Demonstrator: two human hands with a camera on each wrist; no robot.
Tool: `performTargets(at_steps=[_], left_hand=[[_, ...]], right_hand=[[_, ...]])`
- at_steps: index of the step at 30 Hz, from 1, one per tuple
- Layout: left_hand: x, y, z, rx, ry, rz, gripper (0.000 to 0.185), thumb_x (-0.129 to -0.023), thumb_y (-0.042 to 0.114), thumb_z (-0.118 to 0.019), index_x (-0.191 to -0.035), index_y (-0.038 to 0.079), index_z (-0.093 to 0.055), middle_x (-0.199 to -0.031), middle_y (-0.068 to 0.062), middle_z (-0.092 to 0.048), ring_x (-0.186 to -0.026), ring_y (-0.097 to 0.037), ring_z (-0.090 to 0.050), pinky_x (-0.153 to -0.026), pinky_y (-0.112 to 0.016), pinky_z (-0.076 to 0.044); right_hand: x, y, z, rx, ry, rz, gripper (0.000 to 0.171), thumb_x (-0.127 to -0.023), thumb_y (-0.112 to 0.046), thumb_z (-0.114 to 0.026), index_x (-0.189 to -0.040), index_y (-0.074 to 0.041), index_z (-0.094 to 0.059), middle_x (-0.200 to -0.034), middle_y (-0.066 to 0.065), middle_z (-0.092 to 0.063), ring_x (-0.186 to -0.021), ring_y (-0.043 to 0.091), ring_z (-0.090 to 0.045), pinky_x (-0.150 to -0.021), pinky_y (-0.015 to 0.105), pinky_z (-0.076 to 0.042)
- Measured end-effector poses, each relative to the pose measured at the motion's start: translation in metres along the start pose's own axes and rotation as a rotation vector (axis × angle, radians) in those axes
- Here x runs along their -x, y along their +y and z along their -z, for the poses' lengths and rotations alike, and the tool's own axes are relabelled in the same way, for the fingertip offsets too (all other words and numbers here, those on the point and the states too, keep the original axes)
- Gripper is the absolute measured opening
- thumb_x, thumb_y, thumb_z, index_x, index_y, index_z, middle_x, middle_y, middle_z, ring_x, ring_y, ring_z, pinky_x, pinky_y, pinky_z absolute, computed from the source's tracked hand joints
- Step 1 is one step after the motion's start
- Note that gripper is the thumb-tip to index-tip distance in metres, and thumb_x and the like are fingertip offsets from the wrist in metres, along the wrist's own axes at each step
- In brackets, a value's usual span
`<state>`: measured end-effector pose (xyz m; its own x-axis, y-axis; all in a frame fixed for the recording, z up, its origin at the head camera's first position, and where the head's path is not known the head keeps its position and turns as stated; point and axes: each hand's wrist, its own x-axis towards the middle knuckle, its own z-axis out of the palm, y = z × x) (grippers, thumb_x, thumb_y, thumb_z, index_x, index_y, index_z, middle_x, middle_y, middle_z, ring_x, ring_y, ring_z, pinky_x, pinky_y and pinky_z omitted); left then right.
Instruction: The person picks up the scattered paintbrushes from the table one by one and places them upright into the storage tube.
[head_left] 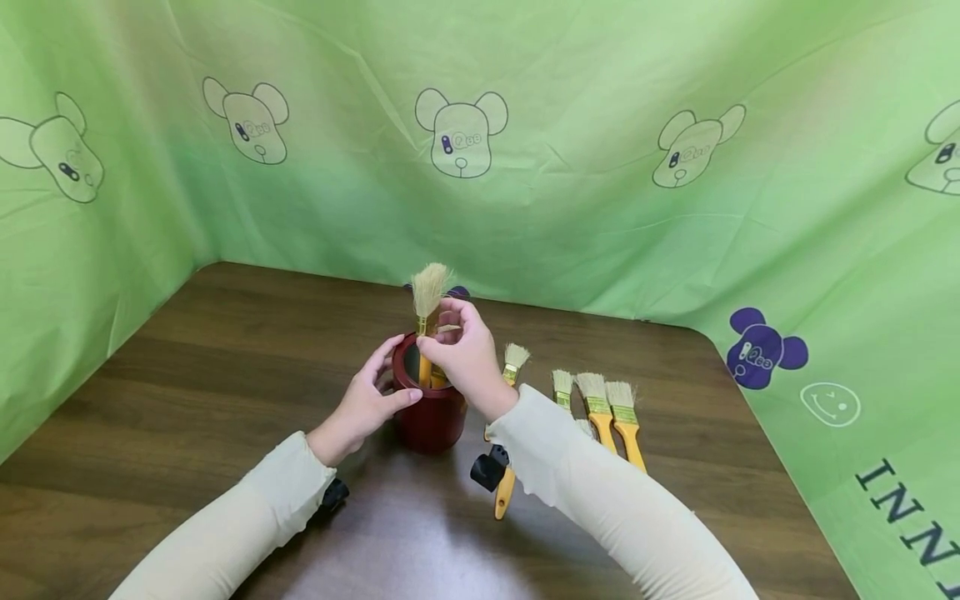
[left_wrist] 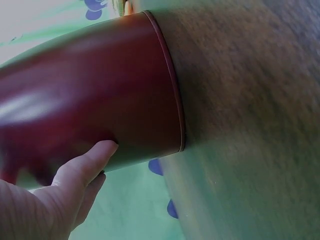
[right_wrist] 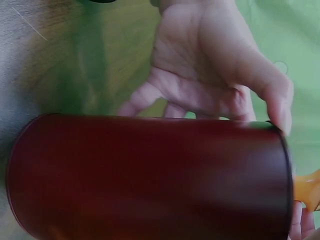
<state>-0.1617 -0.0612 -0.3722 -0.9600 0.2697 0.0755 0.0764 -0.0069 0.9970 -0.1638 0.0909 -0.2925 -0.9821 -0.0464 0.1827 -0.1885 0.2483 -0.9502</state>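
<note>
A dark red cup point(head_left: 431, 412) stands on the brown table point(head_left: 225, 375). My left hand point(head_left: 369, 400) holds its left side, thumb point(left_wrist: 87, 167) pressed on the cup's wall point(left_wrist: 100, 95) and fingers curved round the far side. My right hand point(head_left: 467, 354) is just above the rim and pinches a yellow-handled paintbrush point(head_left: 430, 292) that stands upright in the cup, bristles up. In the right wrist view the cup point(right_wrist: 150, 175) fills the frame, with the left hand's palm point(right_wrist: 210, 70) beyond it and an orange handle point(right_wrist: 309, 192) at the rim.
Several more yellow-handled brushes point(head_left: 611, 408) lie side by side on the table right of the cup, one point(head_left: 516, 358) close to my right wrist. Another yellow handle point(head_left: 504, 493) lies under my right forearm. Green printed cloth point(head_left: 525, 167) walls the table's back and sides.
</note>
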Motion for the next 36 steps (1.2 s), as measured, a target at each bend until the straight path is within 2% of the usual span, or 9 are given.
performTargets(at_steps=[9,15,22,26,29,36], left_hand=[[0.001,0.002,0.001,0.000,-0.008,-0.006,0.076,-0.085,0.001,-0.065,-0.150,0.004,-0.025,-0.132,-0.027,-0.043,-0.121,-0.042,-0.048,-0.099,-0.044,-0.040],[0.002,0.003,0.001,-0.008,-0.001,-0.005,0.076,-0.085,0.000,-0.065,-0.149,0.005,-0.025,-0.132,-0.026,-0.044,-0.121,-0.042,-0.048,-0.099,-0.045,-0.039],[0.001,0.003,0.000,-0.006,0.019,-0.012,0.075,-0.084,-0.001,-0.066,-0.148,0.005,-0.028,-0.129,-0.026,-0.044,-0.122,-0.043,-0.047,-0.100,-0.046,-0.037],[0.001,0.002,0.000,-0.001,0.020,-0.004,0.075,-0.083,-0.001,-0.065,-0.148,0.005,-0.028,-0.129,-0.026,-0.043,-0.121,-0.042,-0.047,-0.096,-0.043,-0.041],[0.002,0.002,-0.001,0.003,0.018,0.001,0.076,-0.083,-0.001,-0.065,-0.148,0.005,-0.027,-0.129,-0.026,-0.043,-0.121,-0.042,-0.047,-0.093,-0.042,-0.042],[0.001,0.001,-0.001,-0.002,0.017,0.003,0.075,-0.084,-0.001,-0.065,-0.148,0.005,-0.028,-0.130,-0.026,-0.043,-0.123,-0.043,-0.046,-0.101,-0.048,-0.037]], right_hand=[[-0.002,0.001,-0.001,0.004,0.055,0.046,0.058,-0.074,-0.003,-0.068,-0.130,-0.002,-0.050,-0.111,0.015,-0.055,-0.093,0.029,-0.058,-0.077,0.034,-0.050],[-0.001,0.004,0.003,-0.012,0.121,0.137,0.051,-0.074,-0.002,-0.067,-0.124,0.000,-0.054,-0.103,0.012,-0.053,-0.080,0.017,-0.051,-0.072,0.027,-0.044],[-0.001,0.010,0.027,0.000,0.175,0.191,0.047,-0.076,0.004,-0.067,-0.121,0.004,-0.053,-0.101,0.012,-0.054,-0.075,0.010,-0.048,-0.066,0.021,-0.043],[0.002,0.022,0.051,0.049,0.207,0.175,0.047,-0.076,0.005,-0.067,-0.121,0.004,-0.052,-0.103,0.012,-0.053,-0.074,0.009,-0.048,-0.063,0.019,-0.043],[0.003,0.036,0.069,0.062,0.249,0.129,0.045,-0.077,0.006,-0.066,-0.120,0.006,-0.052,-0.101,0.010,-0.052,-0.073,0.007,-0.048,-0.063,0.017,-0.043],[0.010,0.074,0.112,0.132,0.313,-0.005,0.043,-0.079,0.007,-0.062,-0.120,0.005,-0.052,-0.099,0.005,-0.050,-0.074,0.004,-0.047,-0.066,0.015,-0.042]])
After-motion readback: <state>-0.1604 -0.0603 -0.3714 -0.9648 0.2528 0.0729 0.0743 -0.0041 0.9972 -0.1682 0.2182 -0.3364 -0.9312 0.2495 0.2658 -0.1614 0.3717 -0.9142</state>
